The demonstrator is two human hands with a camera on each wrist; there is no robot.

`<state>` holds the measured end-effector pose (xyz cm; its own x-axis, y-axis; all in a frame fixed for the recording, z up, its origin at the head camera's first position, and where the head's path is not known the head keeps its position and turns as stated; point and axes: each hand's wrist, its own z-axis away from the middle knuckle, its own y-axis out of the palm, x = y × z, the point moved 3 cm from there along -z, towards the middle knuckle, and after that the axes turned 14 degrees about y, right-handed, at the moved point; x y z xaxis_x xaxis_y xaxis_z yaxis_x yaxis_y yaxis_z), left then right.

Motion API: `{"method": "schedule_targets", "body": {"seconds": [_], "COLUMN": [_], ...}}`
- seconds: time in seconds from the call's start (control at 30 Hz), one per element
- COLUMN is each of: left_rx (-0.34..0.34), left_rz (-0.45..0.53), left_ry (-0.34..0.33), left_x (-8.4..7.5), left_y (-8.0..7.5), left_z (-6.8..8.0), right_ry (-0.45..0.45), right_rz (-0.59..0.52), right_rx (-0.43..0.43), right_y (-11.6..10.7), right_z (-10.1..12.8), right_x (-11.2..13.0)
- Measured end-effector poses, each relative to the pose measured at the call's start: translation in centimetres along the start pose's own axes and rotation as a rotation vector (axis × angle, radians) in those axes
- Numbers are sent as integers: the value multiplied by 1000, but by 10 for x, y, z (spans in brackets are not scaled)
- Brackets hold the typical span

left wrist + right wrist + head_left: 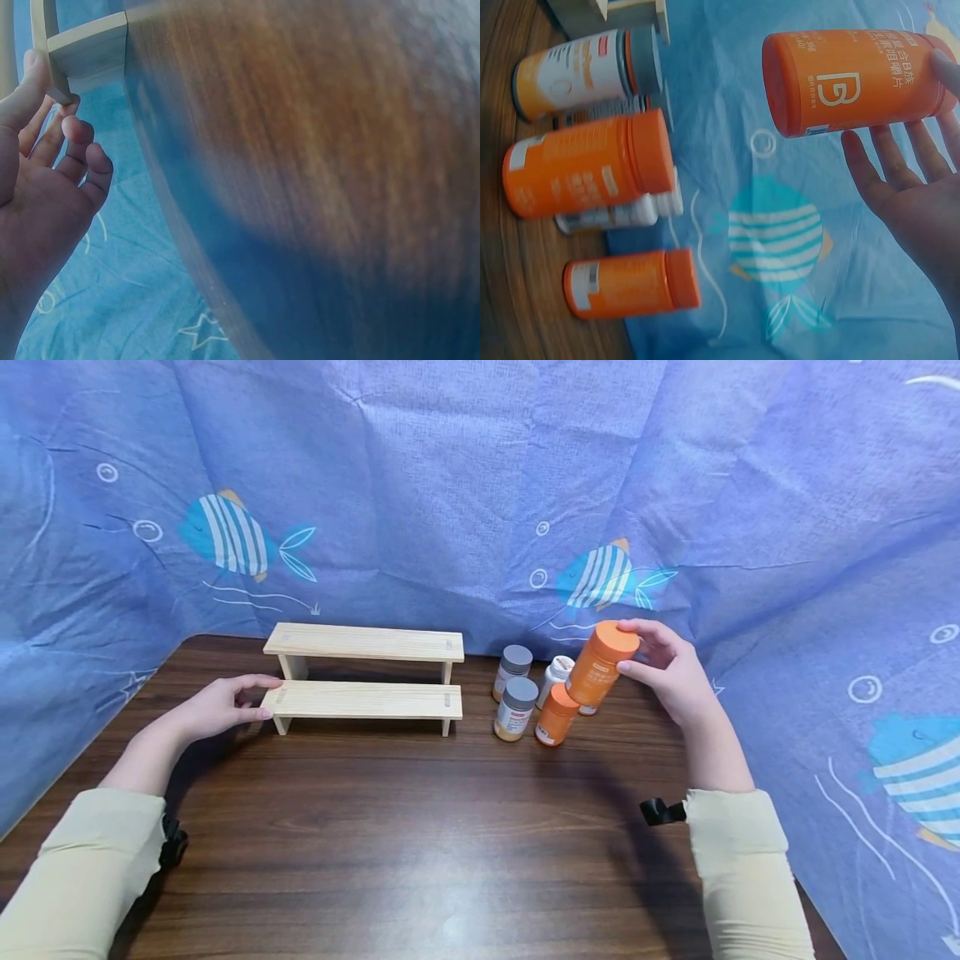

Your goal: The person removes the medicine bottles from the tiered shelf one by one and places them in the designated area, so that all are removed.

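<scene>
A: Head view, nearest first: two pale sleeves at the bottom corners, dark wooden table (420, 852) between them. Left of centre, the left hand (221, 706) lies with fingers nearly straight, fingertips touching the left end of the lower step of a two-step wooden shelf (363, 697). It grips nothing.

B: The left wrist view agrees?

A: Yes. Relaxed fingers (71, 146) against the shelf's pale leg at upper left; the rest is blurred tabletop.

B: And right of centre?

A: The right hand (671, 677) holds a large orange bottle (600, 667) by its cap end, thumb and fingers curled round it, bottle tilted and lifted above the cluster. In the right wrist view it sits at upper right, fingertips spread beneath it.

B: The cluster?

A: Just right of the shelf: a small orange bottle (556, 714) and a grey-capped jar (516, 708) in front, a second grey-capped jar (512, 672) and a white-capped bottle (556, 675) behind. Farthest back, blue fish-print cloth (480, 485) fills the upper frame.
</scene>
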<state>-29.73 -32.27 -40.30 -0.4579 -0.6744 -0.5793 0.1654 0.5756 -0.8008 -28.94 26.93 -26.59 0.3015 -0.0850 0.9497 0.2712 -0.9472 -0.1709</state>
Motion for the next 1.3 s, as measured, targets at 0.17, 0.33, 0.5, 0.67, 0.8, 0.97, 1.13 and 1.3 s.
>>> {"method": "schedule_targets", "body": {"seconds": [0.17, 0.33, 0.5, 0.67, 0.8, 0.97, 1.13, 1.3], "left_rx": [5, 5, 7, 5, 5, 9, 9, 15], "left_rz": [2, 1, -2, 0, -10, -15, -6, -1], "left_ry": [-10, -2, -7, -4, -10, -16, -16, -29], "left_x": [2, 3, 4, 3, 3, 1, 2, 2], "left_y": [1, 1, 0, 0, 0, 0, 0, 0], "left_z": [0, 0, 0, -1, -1, -2, -1, -1], "right_ry": [-15, -7, 42, 56, 78, 106, 159, 239], "right_rz": [-51, -75, -73, -80, -83, -84, -40, 57], "right_rx": [8, 8, -7, -5, -17, -31, -53, -107], "right_y": [-15, -28, -37, -43, -47, -51, -50, -48], "right_z": [5, 10, 15, 18, 20, 23, 25, 26], "right_x": [-7, -17, -33, -47, -61, -80, -98, -115]}}
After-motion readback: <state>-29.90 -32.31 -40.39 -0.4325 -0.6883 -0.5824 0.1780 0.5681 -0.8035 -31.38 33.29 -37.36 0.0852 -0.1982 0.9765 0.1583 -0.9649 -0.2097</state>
